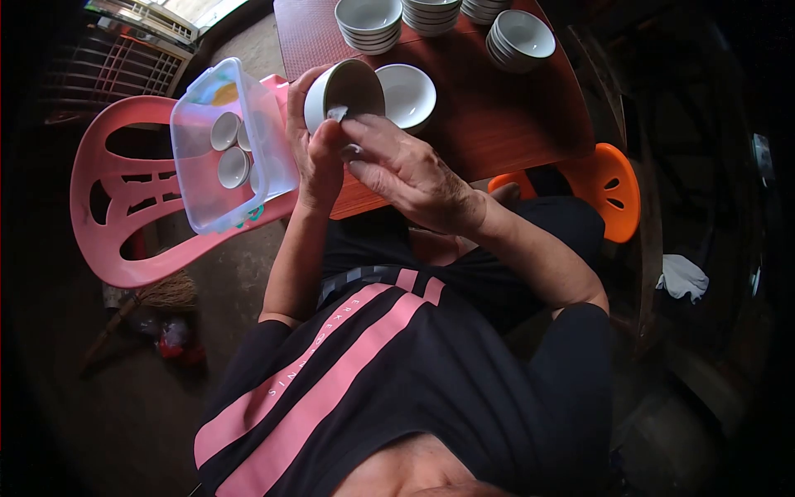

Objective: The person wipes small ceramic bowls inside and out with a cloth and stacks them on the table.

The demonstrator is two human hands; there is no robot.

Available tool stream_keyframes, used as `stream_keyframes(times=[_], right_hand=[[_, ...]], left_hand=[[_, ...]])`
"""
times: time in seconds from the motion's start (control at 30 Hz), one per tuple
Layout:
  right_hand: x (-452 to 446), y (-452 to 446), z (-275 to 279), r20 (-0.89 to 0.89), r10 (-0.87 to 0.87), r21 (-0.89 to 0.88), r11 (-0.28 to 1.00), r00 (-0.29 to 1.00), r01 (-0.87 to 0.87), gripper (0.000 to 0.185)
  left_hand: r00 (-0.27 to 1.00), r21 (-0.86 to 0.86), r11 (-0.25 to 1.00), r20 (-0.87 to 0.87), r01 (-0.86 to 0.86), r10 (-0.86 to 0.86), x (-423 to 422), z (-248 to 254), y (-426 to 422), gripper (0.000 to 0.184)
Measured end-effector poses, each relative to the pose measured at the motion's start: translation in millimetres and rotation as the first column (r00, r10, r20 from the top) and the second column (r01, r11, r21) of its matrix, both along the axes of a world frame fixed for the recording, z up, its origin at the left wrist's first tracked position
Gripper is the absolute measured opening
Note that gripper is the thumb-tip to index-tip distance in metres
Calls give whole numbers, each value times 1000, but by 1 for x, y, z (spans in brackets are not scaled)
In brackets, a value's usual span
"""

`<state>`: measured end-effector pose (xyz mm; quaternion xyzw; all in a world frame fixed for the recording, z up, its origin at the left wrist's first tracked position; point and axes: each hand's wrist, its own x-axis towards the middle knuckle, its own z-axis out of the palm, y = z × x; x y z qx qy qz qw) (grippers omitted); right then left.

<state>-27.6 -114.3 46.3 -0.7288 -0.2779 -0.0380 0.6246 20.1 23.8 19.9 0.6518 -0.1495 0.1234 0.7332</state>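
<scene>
My left hand (313, 161) grips a white bowl (317, 101) by its outside, tilted so that its shaded inside faces right. At the bowl's near rim, my right hand (406, 170) has bent fingers beside a small whitish scrap (337, 113); the fingertips are blurred, and what they hold, if anything, is too small to name. Just behind the hands a white bowl (407, 95) rests on the table. Left of my left hand, a clear plastic bin (186, 178) holds several small white cups (233, 168).
Stacks of white bowls (368, 23) stand along the far part of the reddish table (497, 124). The bin sits on a pink chair (91, 195). An orange stool (625, 186) is at the right, a white cloth (683, 277) farther right, and a broom (166, 294) lower left.
</scene>
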Motion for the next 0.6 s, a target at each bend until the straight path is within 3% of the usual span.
stream_keyframes(times=[0.07, 0.1, 0.13, 0.2, 0.23, 0.33, 0.37, 0.4, 0.43, 0.47, 0.5, 0.53, 0.6], right_hand=[[6, -2, -6, 358, -11, -268, 957, 934, 114, 45], [9, -6, -14, 420, 13, -418, 890, 907, 181, 41], [16, -12, -22, 560, 11, -425, 862, 828, 276, 38], [26, -20, -25, 722, -9, -381, 830, 692, 408, 30], [26, -21, -25, 722, -10, -381, 829, 692, 409, 30], [27, -19, -21, 725, -18, -387, 816, 688, 429, 28], [25, -13, -17, 577, -146, -246, 907, 804, 341, 26], [22, -9, -12, 383, -226, -72, 959, 896, 273, 25], [19, -7, -5, 254, -152, 29, 988, 955, 150, 28], [11, -5, -2, 165, -111, -36, 992, 980, 118, 30], [5, -4, 0, 70, -75, -98, 992, 995, 81, 32], [5, -4, -4, 69, -71, -99, 992, 995, 77, 32], [9, -2, -19, 430, -90, -283, 931, 898, 229, 36]], left_hand=[[964, -212, 968, -198, 133, -176, 3, 6, 4, 73], [916, -281, 942, -297, 186, -269, 7, 5, 10, 65], [915, -280, 941, -298, 190, -273, 9, 7, 15, 65], [747, -246, 925, -546, 289, -379, 12, 22, 20, 57], [668, -408, 851, -536, 330, -516, 21, 16, 25, 61], [761, -373, 838, -377, 398, -529, 11, 27, 21, 61], [843, -124, 924, -379, 362, -382, 3, 30, 13, 68], [956, 93, 960, -155, 265, -249, 5, 17, 4, 69], [974, 119, 968, -73, 222, -215, 7, 8, 3, 68], [984, 140, 974, 11, 176, -180, 8, 5, 2, 66], [980, 7, 980, -25, 199, -198, 7, 4, -1, 62], [973, -77, 976, -93, 206, -212, 6, 5, 0, 62], [918, -205, 953, -283, 224, -276, 11, -3, 12, 58]])
